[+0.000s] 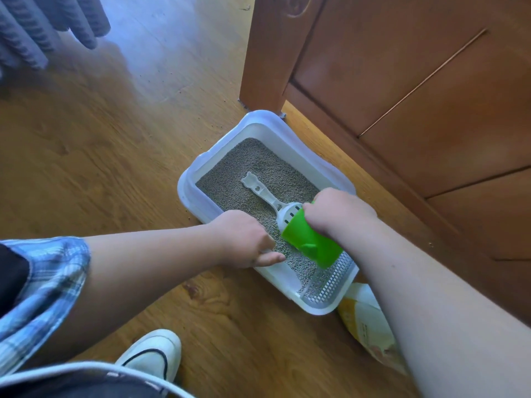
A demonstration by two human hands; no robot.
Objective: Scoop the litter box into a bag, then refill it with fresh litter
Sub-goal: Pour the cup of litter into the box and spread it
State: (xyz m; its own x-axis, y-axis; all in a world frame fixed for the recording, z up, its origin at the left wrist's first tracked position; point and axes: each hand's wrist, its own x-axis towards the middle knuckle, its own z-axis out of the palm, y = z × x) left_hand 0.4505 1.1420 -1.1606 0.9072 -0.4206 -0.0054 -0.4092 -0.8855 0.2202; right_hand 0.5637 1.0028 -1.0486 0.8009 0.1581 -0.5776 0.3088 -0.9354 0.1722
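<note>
Spillage over the low rim of the litter box [187,193] looks likeliest if the right hand [339,214], fingers curled round the tilted green cup [311,242], jerks, while the left hand [247,239] grips that rim just beside the cup and the white scoop [270,196] lies loose just beyond both hands.

Glossy white plastic litter box [195,196], grainy grey litter [258,165], glossy wood floor [115,139].

The litter box [189,191] sits on the floor [115,139], just left of the door [402,81]; the scoop [258,192] lies on the litter [244,159] inside; the right hand [336,214] holds the cup [310,239] over its near end; the left hand [244,239] grips its left rim; the bag [365,320] lies beside its near corner.
</note>
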